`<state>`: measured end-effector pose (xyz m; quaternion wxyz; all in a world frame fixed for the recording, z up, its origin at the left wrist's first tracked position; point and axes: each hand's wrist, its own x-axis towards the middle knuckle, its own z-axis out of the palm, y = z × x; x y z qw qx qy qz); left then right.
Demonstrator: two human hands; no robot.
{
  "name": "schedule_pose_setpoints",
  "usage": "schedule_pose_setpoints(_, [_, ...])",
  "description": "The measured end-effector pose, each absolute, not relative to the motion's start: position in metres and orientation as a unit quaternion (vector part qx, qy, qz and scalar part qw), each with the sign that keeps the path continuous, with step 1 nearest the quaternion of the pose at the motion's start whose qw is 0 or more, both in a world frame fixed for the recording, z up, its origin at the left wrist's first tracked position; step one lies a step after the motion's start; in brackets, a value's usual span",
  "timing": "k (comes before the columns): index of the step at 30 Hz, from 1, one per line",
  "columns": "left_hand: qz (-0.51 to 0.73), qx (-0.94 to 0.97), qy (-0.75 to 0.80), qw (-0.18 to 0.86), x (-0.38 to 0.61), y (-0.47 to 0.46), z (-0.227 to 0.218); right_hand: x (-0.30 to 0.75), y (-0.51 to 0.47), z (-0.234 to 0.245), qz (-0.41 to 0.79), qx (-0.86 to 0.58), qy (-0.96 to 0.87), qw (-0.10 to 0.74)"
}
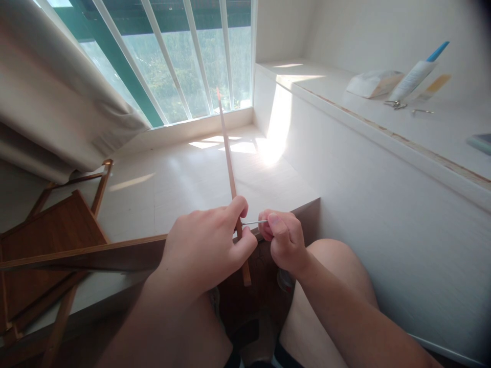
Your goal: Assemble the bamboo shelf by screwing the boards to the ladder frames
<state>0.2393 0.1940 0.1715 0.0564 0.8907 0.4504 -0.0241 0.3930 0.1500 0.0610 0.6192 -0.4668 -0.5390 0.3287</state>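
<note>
In the middle of the frame, the left hand [205, 245] is grasping one thin wooden stick [230, 168], which is pointing up toward the window [180, 56]. The right hand [282, 237] is pinching one thin metal pin [253, 222], and its tip is touching the stick. Behind the hands, one long board edge [95, 253] is crossing the lower left. At upper right, one tube [416, 76] is lying on the shelf [345, 102]; its writing cannot be read.
</note>
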Motion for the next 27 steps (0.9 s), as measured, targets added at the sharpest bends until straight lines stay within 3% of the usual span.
schedule_pose_setpoints(5, [-0.023,0.892,0.449,0.051,0.239,0.194,0.172,0.393,0.149,0.061,0.329,-0.468,-0.543,0.614])
schedule_pose_setpoints(11, [-0.017,0.893,0.446,0.049,0.238,0.194,0.170,0.404,0.150,0.062,0.250,-0.476,-0.643,0.545])
schedule_pose_setpoints(19, [-0.016,0.892,0.447,0.060,0.238,0.194,0.171,0.415,0.155,0.062,0.242,-0.461,-0.566,0.639])
schedule_pose_setpoints(27, [-0.018,0.893,0.446,0.056,0.238,0.195,0.169,0.409,0.153,0.061,0.295,-0.414,-0.622,0.596])
